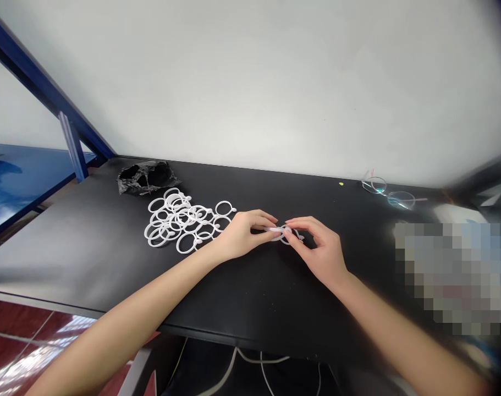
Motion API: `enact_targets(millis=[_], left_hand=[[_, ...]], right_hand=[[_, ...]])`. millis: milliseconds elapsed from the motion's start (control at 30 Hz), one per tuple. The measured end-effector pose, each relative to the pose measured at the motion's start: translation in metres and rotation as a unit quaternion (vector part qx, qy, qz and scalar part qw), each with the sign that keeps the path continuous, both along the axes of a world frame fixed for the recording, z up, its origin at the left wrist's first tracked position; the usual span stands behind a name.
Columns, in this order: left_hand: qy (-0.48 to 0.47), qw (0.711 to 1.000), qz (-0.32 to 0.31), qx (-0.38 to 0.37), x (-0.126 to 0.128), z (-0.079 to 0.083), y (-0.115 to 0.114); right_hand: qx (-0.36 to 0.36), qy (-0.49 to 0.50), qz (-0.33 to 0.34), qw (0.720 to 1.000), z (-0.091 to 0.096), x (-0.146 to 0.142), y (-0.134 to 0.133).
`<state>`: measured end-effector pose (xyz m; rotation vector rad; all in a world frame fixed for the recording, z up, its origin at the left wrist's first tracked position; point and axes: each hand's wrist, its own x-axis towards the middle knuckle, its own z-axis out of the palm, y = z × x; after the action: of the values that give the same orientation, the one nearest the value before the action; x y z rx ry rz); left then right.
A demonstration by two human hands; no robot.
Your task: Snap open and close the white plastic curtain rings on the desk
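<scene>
My left hand pinches a white plastic ring between thumb and fingertips, over the black table. Facing it, my right hand has its thumb and index finger closed on the same ring's right end. The ring is seen nearly edge-on, and the fingers cover part of it. Behind and below the right fingertips shows another white ring with a small tab; whether it lies on the table or is touched, I cannot tell. To the left of my left hand spreads a loose pile of similar white rings, several overlapping, each with a small round tab.
A crumpled black plastic bag lies open behind the pile. Eyeglasses rest near the wall at the back right, beside a tiny yellow scrap. A blurred-out item covers the right side. Cables hang beneath the black table.
</scene>
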<state>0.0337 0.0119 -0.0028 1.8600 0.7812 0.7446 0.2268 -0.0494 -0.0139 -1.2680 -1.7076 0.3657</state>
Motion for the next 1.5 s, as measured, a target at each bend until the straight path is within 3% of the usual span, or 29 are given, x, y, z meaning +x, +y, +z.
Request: enact_targets(millis=[200, 367, 500, 633, 767, 1067, 1267, 1367, 1500], left_hand=[[-0.098, 0.987, -0.034, -0.122, 0.002, -0.009, 0.004], [-0.13, 0.967, -0.033, -0.217, 0.002, 0.0, 0.003], [-0.155, 0.952, -0.054, -0.257, 0.001, 0.006, 0.001], [-0.176, 0.943, -0.036, -0.279, 0.002, 0.005, 0.0], [-0.19, 0.946, -0.014, -0.263, 0.003, 0.002, 0.002], [-0.175, 0.952, -0.036, -0.25, 0.003, 0.004, -0.001], [-0.176, 0.979, 0.026, -0.1, 0.003, 0.005, 0.0], [-0.133, 0.989, 0.053, -0.039, 0.003, 0.004, 0.0], [-0.088, 0.994, 0.071, -0.004, 0.002, -0.001, -0.001]], right_hand=[[-0.009, 0.001, 0.0, 1.0, -0.003, 0.001, 0.001], [-0.024, 0.039, 0.013, 0.999, -0.006, 0.001, 0.001], [-0.036, 0.05, 0.024, 0.998, -0.007, 0.0, 0.001], [-0.051, 0.056, 0.026, 0.997, -0.007, 0.0, 0.0], [-0.064, 0.047, 0.011, 0.997, -0.007, 0.001, 0.0], [-0.068, 0.048, 0.006, 0.996, -0.004, -0.001, -0.002], [-0.078, 0.056, -0.017, 0.995, -0.005, 0.0, -0.003], [-0.076, 0.047, -0.031, 0.996, -0.006, 0.001, 0.001], [-0.059, 0.012, -0.046, 0.997, 0.008, 0.004, 0.001]])
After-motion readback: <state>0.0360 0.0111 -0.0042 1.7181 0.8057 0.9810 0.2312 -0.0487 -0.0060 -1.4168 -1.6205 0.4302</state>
